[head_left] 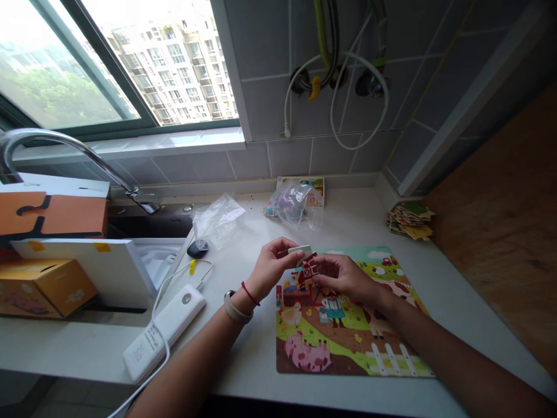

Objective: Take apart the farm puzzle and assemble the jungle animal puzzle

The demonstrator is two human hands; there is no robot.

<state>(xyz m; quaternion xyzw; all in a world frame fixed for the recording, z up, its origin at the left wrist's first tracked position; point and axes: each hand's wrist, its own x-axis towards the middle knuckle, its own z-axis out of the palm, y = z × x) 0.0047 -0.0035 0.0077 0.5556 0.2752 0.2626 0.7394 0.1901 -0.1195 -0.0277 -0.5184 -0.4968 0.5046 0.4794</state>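
Observation:
My left hand (pixel 276 264) pinches a small puzzle piece (pixel 300 250) with a pale face, between thumb and fingers, over the upper left of a farm jigsaw puzzle (pixel 304 351). Close beside it, my right hand (pixel 342 276) has its fingers curled in toward the thumb, by the red barn picture (pixel 308 271). Whether those fingertips grip a piece or only touch the barn part, I cannot tell. Below the hands the puzzle lies flat on the white counter, with a pink pig, a hen, a farmer and a white fence. My right forearm covers part of its right side.
Behind the puzzle lie a clear plastic bag (pixel 293 203) and a picture card (pixel 319 184). A stack of pieces (pixel 409 220) stands at the right wall. Leftward are another plastic bag (pixel 220 217), a white power bank (pixel 164 331) with cable, boxes (pixel 46 284) and the sink faucet (pixel 93 154).

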